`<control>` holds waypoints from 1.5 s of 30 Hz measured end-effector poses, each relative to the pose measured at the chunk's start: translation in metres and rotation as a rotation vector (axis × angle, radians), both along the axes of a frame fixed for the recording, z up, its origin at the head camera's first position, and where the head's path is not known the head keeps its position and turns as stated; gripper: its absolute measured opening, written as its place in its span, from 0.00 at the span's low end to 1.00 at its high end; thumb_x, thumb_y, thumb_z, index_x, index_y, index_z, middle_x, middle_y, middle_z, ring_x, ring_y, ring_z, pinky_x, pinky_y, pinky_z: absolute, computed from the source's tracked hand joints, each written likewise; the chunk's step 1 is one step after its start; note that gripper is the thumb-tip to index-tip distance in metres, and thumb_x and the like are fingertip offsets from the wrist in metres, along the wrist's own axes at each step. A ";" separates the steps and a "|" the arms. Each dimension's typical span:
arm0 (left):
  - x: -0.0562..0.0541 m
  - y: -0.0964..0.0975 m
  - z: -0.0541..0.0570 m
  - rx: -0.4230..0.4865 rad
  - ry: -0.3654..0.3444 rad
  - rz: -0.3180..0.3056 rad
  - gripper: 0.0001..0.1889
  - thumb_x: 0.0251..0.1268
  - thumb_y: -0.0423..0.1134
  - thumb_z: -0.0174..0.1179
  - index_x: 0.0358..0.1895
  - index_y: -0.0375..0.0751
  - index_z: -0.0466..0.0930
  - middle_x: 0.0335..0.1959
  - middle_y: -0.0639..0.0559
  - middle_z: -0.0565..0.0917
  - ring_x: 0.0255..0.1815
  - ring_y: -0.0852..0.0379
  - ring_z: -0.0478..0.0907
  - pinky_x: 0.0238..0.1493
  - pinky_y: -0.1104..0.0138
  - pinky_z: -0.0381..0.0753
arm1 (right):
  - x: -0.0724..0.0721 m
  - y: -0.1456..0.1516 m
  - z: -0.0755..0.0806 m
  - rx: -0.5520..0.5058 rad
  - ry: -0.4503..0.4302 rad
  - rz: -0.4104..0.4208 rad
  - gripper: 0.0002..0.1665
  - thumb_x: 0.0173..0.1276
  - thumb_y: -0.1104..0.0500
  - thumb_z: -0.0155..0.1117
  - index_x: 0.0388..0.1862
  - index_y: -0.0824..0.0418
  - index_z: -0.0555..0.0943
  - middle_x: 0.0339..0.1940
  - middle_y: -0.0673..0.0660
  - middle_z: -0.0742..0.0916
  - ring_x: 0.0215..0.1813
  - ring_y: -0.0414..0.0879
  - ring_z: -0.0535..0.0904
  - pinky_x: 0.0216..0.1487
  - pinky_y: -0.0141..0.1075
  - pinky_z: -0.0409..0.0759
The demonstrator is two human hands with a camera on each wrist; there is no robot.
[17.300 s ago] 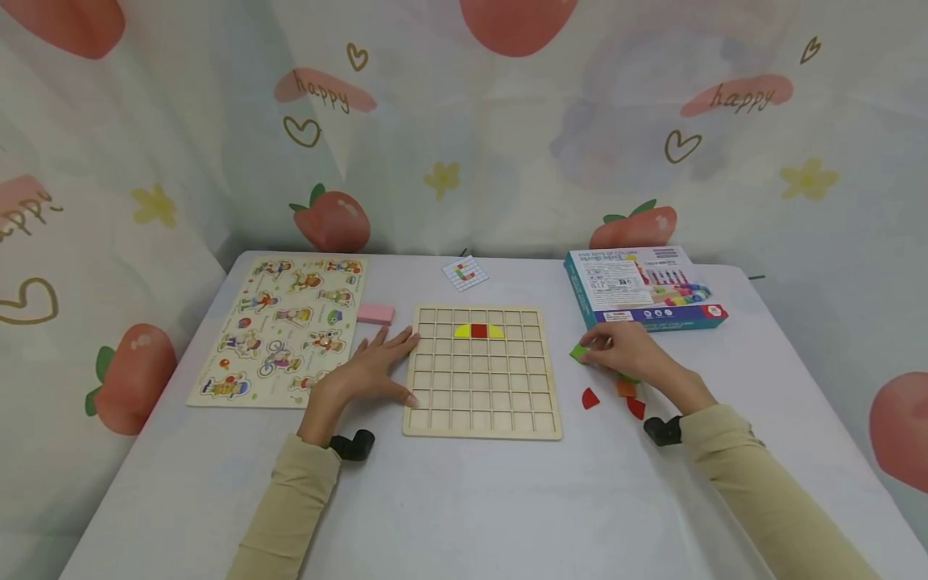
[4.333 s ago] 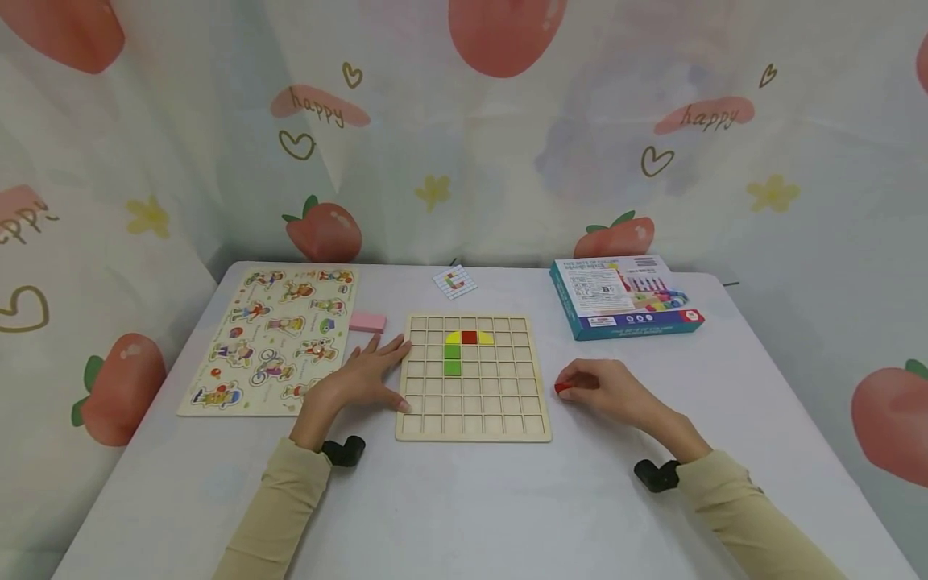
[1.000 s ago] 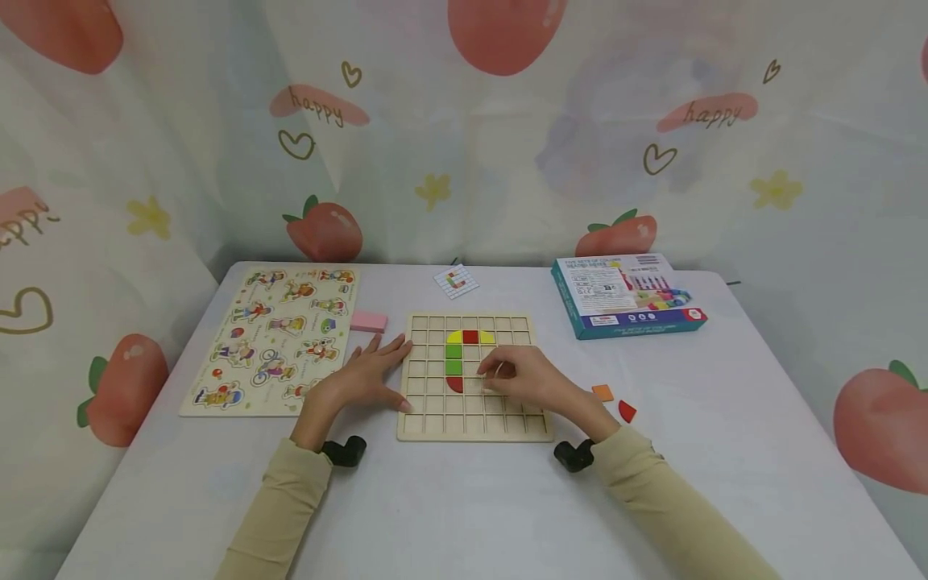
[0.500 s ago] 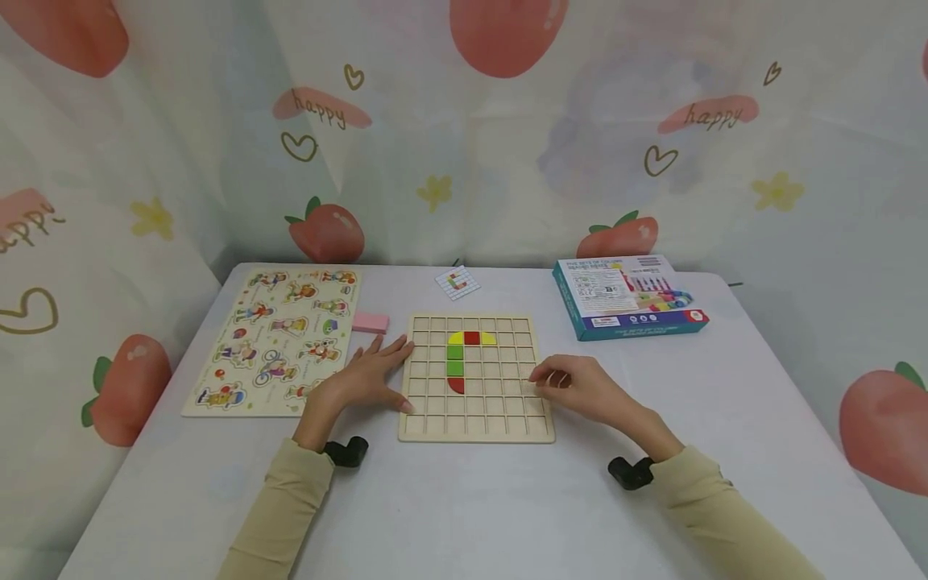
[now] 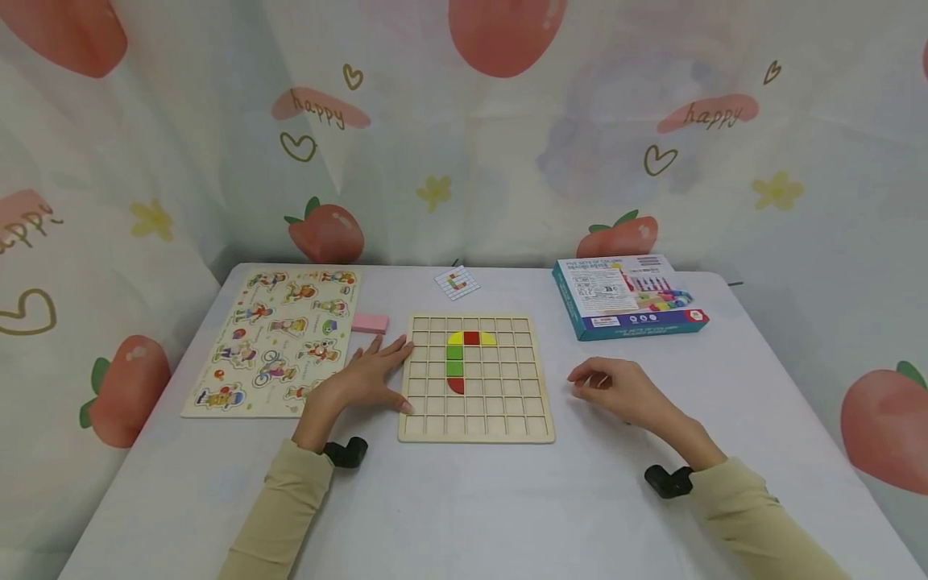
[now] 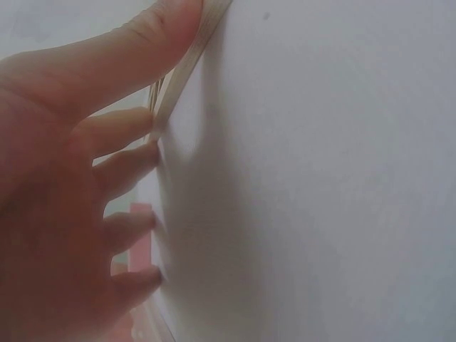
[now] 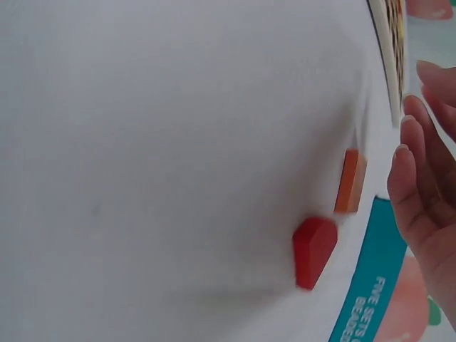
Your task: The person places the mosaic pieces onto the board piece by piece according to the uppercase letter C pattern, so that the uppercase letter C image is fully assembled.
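My left hand [image 5: 362, 380] lies with spread fingers along the left edge of a wooden grid board [image 5: 507, 419], thumb on its near corner. Set in the grid are a red square [image 5: 471, 338] between two yellow quarter-round pieces, two green squares [image 5: 454, 360] below the left one, and a red quarter-round piece [image 5: 456, 385] under those. Off the board's right side my right hand [image 5: 616, 391] hovers with loosely bent fingers, holding nothing. Below it on the table, the right wrist view has an orange square block [image 7: 351, 181] and a red quarter-round block [image 7: 314, 251]; the hand hides both from the head view.
A small pattern card [image 5: 457, 283] lies behind the board. At the back right is a boxed bead set [image 5: 631, 296]. A picture puzzle board [image 5: 279, 338] takes up the left side, with a pink block [image 5: 370, 324] beside it.
Over 17 seconds, two green squares and a red quarter-round piece were added to the grid. In the last second my right hand moved right, off the board. The left hand stayed put.
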State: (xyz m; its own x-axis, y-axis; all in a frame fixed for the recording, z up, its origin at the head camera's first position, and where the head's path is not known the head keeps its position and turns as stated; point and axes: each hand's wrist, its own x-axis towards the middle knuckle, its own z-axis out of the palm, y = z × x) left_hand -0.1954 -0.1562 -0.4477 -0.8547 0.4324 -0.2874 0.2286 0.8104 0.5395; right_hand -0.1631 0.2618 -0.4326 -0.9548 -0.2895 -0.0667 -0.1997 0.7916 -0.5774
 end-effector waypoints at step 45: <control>0.001 0.002 0.002 0.002 -0.001 0.001 0.57 0.53 0.49 0.78 0.83 0.42 0.53 0.86 0.45 0.48 0.85 0.33 0.33 0.82 0.37 0.34 | 0.002 0.030 -0.008 -0.008 -0.009 -0.114 0.14 0.67 0.57 0.74 0.44 0.63 0.82 0.37 0.55 0.89 0.38 0.45 0.83 0.37 0.26 0.82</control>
